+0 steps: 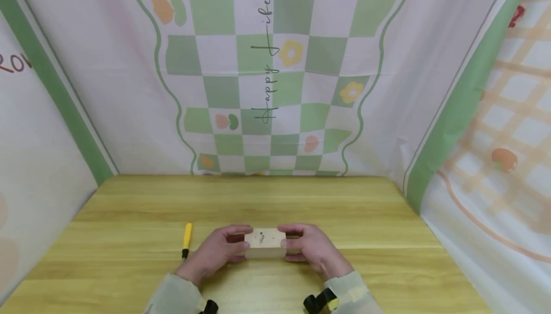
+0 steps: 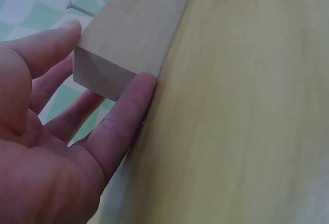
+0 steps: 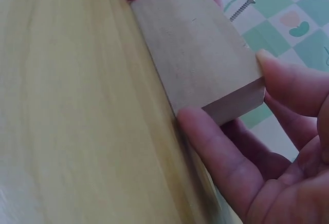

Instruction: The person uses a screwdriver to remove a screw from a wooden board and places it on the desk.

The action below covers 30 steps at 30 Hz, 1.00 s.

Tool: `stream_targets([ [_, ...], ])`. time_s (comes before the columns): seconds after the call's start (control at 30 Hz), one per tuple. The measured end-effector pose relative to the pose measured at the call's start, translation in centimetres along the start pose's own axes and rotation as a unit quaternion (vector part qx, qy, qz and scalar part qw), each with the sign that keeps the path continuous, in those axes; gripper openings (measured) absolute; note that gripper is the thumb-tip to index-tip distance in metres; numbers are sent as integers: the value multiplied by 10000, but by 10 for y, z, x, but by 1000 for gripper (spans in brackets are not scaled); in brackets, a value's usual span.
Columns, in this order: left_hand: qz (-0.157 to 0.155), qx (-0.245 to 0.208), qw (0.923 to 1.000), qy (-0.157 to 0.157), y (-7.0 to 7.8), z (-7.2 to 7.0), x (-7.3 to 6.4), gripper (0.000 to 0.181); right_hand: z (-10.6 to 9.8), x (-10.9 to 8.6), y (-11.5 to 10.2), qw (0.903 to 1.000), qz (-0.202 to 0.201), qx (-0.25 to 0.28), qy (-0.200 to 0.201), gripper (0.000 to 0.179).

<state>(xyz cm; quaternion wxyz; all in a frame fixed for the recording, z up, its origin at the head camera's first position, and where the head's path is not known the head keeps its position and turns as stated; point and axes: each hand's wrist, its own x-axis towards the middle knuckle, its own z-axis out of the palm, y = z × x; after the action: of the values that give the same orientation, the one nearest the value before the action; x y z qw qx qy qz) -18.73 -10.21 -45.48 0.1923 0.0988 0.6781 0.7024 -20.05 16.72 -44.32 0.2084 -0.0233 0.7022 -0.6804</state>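
Observation:
A pale wooden block point(image 1: 265, 253) lies between my two hands, close over the table. From its top face a metal screw point(image 3: 242, 8) sticks up, standing partway out of the wood; small dark holes show beside it in the head view. My left hand point(image 1: 218, 249) grips the block's left end with thumb and fingers. At the opposite end, my right hand point(image 1: 313, 248) holds it the same way. Both wrist views show the block's plain side point(image 2: 136, 21) and the fingertips at its edges.
A screwdriver with a yellow handle point(image 1: 187, 235) lies on the wooden table point(image 1: 267, 199), left of my left hand, its shaft partly hidden by the wrist. Behind the table hangs a green-and-white checkered cloth point(image 1: 254, 56); printed curtains point(image 1: 486, 127) flank both sides.

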Motion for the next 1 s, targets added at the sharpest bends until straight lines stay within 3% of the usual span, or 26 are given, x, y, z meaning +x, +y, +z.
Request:
stream_targets([
  [0.17,-26,100,9999,68,-3,-2,2,48,-3,1,-7,9997,-139,-103,-185,52],
  [0.37,46,-29,9999,115,-7,-1,4,47,-16,1,-29,9955,-925,104,198,52],
  [0.5,45,-71,9999,146,-7,0,3,47,-13,2,-38,9926,-1180,246,-152,48],
  [0.7,18,-63,9998,177,-6,0,3,47,7,5,-36,9899,-1135,-430,-729,44],
  [1.0,40,-123,9999,83,-8,-2,4,49,24,13,-31,9827,-1255,-1092,-817,40],
])
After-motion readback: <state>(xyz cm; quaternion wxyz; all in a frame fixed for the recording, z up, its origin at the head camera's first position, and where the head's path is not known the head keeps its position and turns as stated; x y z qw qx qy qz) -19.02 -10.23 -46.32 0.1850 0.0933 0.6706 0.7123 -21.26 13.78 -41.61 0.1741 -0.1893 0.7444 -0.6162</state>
